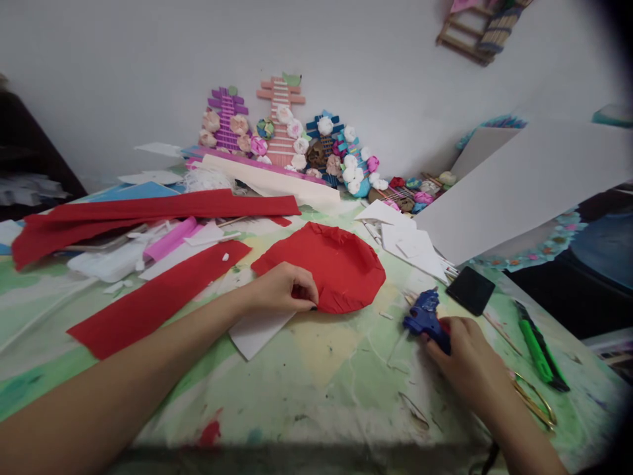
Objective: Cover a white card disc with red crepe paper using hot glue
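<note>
In the middle of the table lies a rounded piece of red crepe paper (341, 274) with a crinkled, folded-in rim. My left hand (287, 288) is closed in a pinch at its near left edge, thumb and fingers together on the red paper. Under that hand a piece of white card (260, 332) sticks out toward me. On the right, my right hand (462, 346) is wrapped round the handle of a blue hot glue gun (424, 313), its nozzle pointing away from me.
Red crepe strips (163, 300) and white scraps lie at left. A green box cutter (539, 346), gold-handled scissors (537, 402) and a black square pad (471, 290) are at right. White card pieces (410, 244) lie behind. Decorated stick crafts (279, 125) lean on the wall.
</note>
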The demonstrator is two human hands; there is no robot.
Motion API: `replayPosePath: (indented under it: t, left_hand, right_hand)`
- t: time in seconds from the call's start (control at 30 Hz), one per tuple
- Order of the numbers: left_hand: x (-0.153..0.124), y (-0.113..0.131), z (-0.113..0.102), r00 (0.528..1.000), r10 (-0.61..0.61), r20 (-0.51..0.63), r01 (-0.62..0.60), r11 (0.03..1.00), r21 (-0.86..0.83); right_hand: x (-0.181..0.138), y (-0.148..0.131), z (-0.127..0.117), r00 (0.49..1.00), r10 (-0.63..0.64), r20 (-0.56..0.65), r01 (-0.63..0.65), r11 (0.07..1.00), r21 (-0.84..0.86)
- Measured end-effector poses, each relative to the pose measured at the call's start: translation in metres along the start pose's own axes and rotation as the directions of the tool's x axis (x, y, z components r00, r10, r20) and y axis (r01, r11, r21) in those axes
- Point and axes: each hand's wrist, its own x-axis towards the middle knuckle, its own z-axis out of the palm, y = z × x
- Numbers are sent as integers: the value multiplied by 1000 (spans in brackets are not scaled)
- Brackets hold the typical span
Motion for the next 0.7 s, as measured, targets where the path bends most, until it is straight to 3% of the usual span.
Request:
replayPosePath:
  t: [0.1,0.2,0.33,0.4,0.47,0.57,0.7]
  left_hand:
    - [-1,-1,-1,1000,9,0,-9,1000,-14]
    - [-1,0,-1,1000,9,-22,-10,1000,-8]
    - [-1,1,0,999,19,-49,-20,1000,-9]
    - [-1,1,0,998,20,-63,-20,1000,-2]
    - [0,1,0,997,20,-72,-20,1000,4]
    - [0,0,0,998,20,-67,-19,1000,11]
    - [-1,1,-1,998,18,-57,-17,1000,16]
  right_hand:
    - [-3,-9,-18,993,63,-102,-52,993,103]
    - [-9,-17,-36,994,84,-65,-47,901,431]
    - [-15,-34,-38,979,-23,201,-162,510,845]
    - [-14,-47,-32,944,-107,312,-261,334,906]
    - [-11,-60,-26,897,-222,382,-333,227,915]
    - [-4,-78,-22,852,-355,386,-342,182,922]
    - [2,-90,-20,828,-390,402,-320,260,911]
